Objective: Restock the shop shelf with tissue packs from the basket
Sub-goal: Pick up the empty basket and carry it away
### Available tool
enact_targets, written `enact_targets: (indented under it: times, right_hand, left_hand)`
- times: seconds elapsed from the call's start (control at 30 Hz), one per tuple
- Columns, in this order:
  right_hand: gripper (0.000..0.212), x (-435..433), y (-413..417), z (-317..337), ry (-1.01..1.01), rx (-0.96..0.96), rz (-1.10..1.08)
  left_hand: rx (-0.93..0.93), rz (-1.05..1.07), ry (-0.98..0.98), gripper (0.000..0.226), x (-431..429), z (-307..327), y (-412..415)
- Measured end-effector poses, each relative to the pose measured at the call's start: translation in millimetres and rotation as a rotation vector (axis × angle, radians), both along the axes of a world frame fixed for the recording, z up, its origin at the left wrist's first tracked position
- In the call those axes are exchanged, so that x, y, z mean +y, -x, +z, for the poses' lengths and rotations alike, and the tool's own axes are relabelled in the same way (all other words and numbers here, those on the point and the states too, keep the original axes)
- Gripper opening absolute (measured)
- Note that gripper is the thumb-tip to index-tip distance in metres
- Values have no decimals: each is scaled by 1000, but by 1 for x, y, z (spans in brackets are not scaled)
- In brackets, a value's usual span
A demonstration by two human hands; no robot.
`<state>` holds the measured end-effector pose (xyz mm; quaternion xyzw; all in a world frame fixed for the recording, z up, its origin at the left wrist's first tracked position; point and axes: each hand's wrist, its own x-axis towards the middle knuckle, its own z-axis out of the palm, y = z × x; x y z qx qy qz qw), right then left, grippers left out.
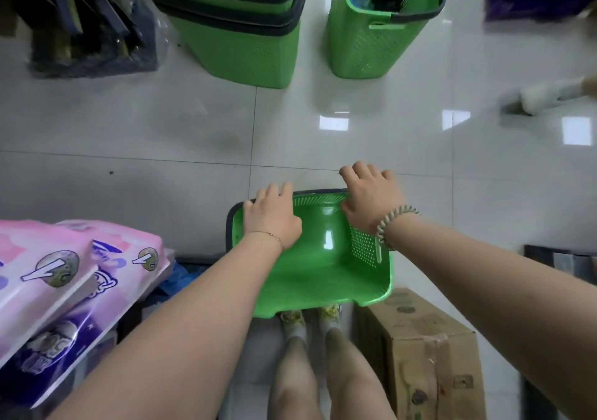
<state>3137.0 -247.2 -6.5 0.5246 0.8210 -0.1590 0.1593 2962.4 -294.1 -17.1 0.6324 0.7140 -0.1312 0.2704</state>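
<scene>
Left hand, right hand grip basket rim, fingers partly hidden

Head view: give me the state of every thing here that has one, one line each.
Held basket: empty, gripped at its far rim by both hands.
Left hand: fingers curled over the rim.
Right hand: fingers curled over the rim's corner.
Basket stack: nested, on the floor.
Far basket: upright, goods inside.
Tissue packs: sealed, piled at left.
Cardboard box: taped shut.
</scene>
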Motion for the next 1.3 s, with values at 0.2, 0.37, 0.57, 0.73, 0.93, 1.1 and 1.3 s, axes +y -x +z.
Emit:
enact_targets:
  times: [0.2,0.37,0.57,0.73,0.93,1.1,1.3]
  right_hand:
    - [40,-5,1,-54,46,-8,35]
    - [44,-5,5,-97,70,-31,53]
    - [62,0,2,-131,153,-56,49]
    - [75,1,-4,-152,249,-101,24]
    - [60,2,-7,-144,224,-86,10]
    - [54,2,-6,-122,180,-96,30]
    - [40,-5,-3,-94,158,-123,14]
  left_hand:
    - [10,25,67,44,-8,-55,5]
    - [29,30,91,44,-5,-94,11]
    - [67,33,70,40,5,-131,16]
    - [75,36,108,60,5,-159,22]
    - [107,81,68,39,6,-155,15]
    - [138,68,-11,39,3,-136,11]
    - [176,51,-82,33,-13,-109,17]
